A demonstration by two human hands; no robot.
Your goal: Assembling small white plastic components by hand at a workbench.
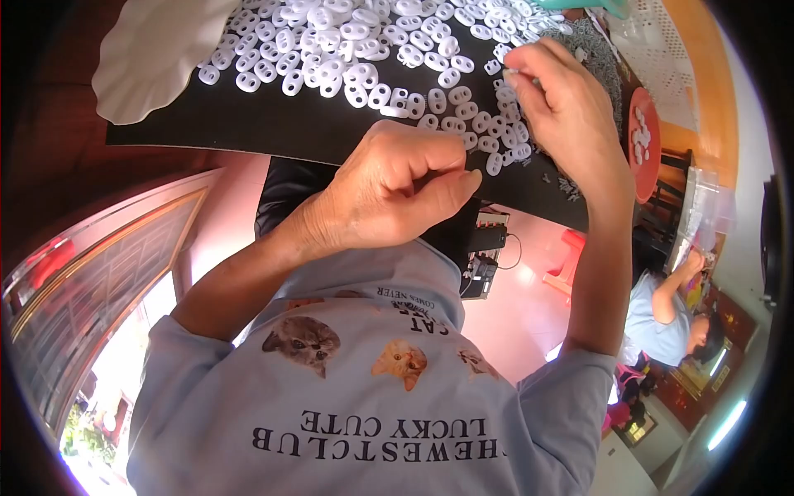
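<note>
My left hand (405, 182) is closed in front of the table's near edge, fingers curled and thumb pressed toward them; whatever it holds is hidden. Farther right, my right hand (566, 112) hovers over the table with thumb and forefinger bent toward each other beside small white pieces. Anything between those fingertips is too small to make out. A large heap of white oval plastic pieces with two holes, like cord locks (331, 50), covers the far part of the black tabletop (182, 116). Beside my right hand lies a pile of small grey spring-like bits (608, 70).
A white wavy-edged tray (136, 66) stands at the left. A red bowl (643, 178) with white pieces is at the right, beyond some scattered grey bits (569, 188). Part of a green container (608, 7) shows at the top. Another person (662, 318) sits farther right.
</note>
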